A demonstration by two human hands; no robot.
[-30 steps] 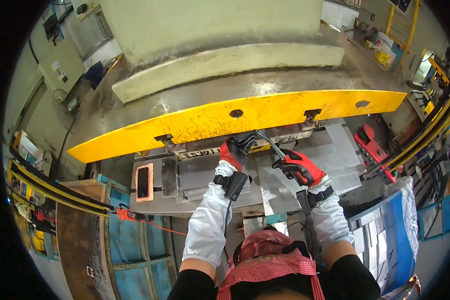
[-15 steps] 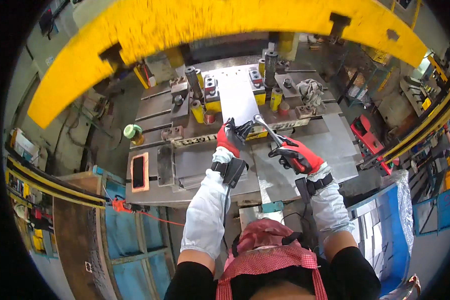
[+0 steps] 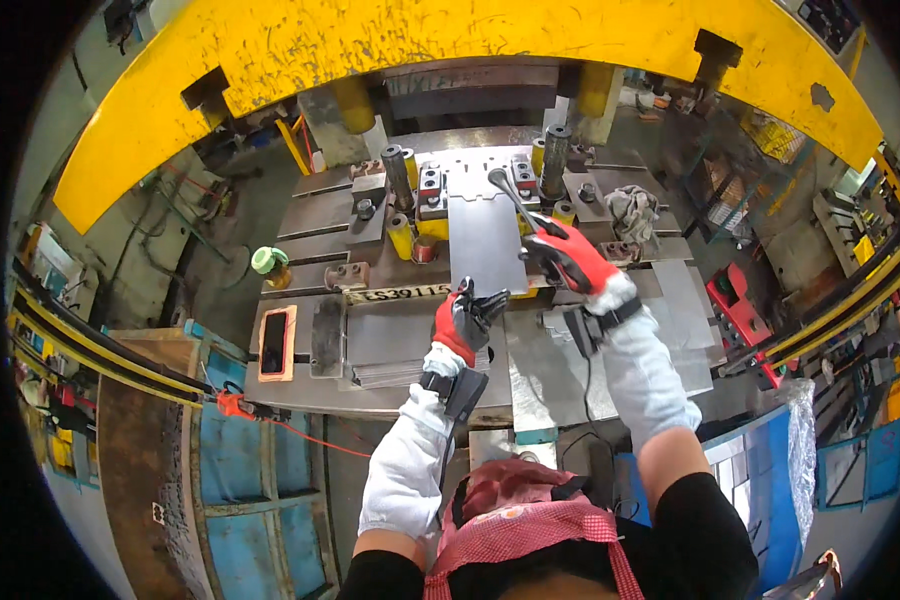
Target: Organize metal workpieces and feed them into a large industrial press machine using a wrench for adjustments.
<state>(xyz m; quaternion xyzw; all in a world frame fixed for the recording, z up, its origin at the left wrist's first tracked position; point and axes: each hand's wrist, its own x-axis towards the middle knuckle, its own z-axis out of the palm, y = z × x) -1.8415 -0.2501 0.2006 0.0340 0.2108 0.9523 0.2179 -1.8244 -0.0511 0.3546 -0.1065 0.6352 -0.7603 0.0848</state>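
My left hand (image 3: 460,325), in a red and black glove, is at the near edge of a flat grey metal sheet (image 3: 487,245). Its thumb points up and its fingers stretch out to the right, apart. My right hand (image 3: 578,262), gloved alike, is closed around a long-handled tool (image 3: 515,200) with a small round head. That head is over the sheet's far end, between two die blocks (image 3: 432,188) with red and yellow parts. Whether it touches anything there I cannot tell.
A yellow press beam (image 3: 470,35) spans the top. Dark guide posts (image 3: 556,160) rise beside the die. Stacked sheets (image 3: 395,345) lie front left, near a phone (image 3: 275,342) and a bottle (image 3: 270,265). At right lie a rag (image 3: 632,212) and more flat sheets (image 3: 670,310).
My right hand has moved forward with the tool, whose head now reaches farther over the die. My left hand has come slightly nearer to me and its fingers extend; the sheet's near edge appears closer.
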